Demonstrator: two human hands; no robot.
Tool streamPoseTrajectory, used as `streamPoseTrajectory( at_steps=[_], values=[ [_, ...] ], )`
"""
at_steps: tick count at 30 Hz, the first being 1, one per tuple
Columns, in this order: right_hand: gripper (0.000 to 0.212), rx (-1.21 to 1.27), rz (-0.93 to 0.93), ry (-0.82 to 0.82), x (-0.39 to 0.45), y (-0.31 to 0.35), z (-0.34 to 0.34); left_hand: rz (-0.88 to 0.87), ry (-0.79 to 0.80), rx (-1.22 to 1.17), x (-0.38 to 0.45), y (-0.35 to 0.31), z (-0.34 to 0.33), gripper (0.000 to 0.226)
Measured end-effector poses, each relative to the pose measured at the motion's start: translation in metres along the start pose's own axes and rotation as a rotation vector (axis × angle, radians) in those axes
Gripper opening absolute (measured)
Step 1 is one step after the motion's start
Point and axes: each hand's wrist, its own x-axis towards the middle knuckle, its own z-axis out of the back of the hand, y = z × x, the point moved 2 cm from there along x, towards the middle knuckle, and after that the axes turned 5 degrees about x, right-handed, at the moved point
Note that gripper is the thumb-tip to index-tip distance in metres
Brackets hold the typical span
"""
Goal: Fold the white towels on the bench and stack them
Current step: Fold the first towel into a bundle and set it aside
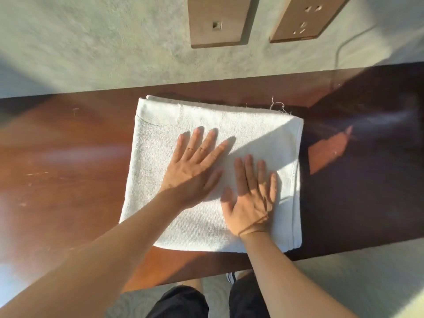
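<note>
Folded white terry towel point(215, 171) pressed flat on dark wooden bench point(57, 161) | left hand point(192, 171), right hand point(250, 198) side by side, fingers straight | long axis runs away from body

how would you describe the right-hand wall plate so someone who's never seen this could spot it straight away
Start at the dark wooden bench with the folded white towel on it, then look up the grey wall behind. Two tan plates sit there side by side; take the socket plate on the right. It has several plug holes, while its neighbour, the left plate, shows one small square opening.
</note>
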Motion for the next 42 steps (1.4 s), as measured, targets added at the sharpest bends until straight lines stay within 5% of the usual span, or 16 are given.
streamPoseTrajectory(
  at_steps=[7,15,20,28,33,39,42],
  values=[
    [0.067,0.063,0.056,0.016,0.007,-0.007,-0.004,0.103,-0.005,0.071,0.003,-0.010,-0.012,0.065],
    [0.060,0.157,0.321,0.047,0.057,-0.042,0.006,0.395,-0.066,0.025,0.013,-0.033,-0.019,0.066],
    [0.052,0.100,0.439,0.093,0.085,-0.083,0.019,0.372,-0.087,0.028,0.047,-0.032,-0.017,0.066],
    [0.062,-0.058,0.135,0.191,0.079,-0.127,0.033,0.349,-0.016,0.041,0.050,-0.038,-0.007,0.066],
    [0.063,0.000,0.387,0.315,0.058,-0.104,0.024,0.390,-0.020,-0.051,-0.009,-0.070,-0.009,0.069],
    [0.059,-0.028,0.289,0.399,0.063,-0.143,0.034,0.516,0.070,0.007,-0.083,-0.047,-0.013,0.067],
    [0.065,0.014,0.258,0.392,0.054,-0.128,0.043,0.412,0.034,-0.047,-0.081,-0.060,-0.008,0.065]
  ],
)
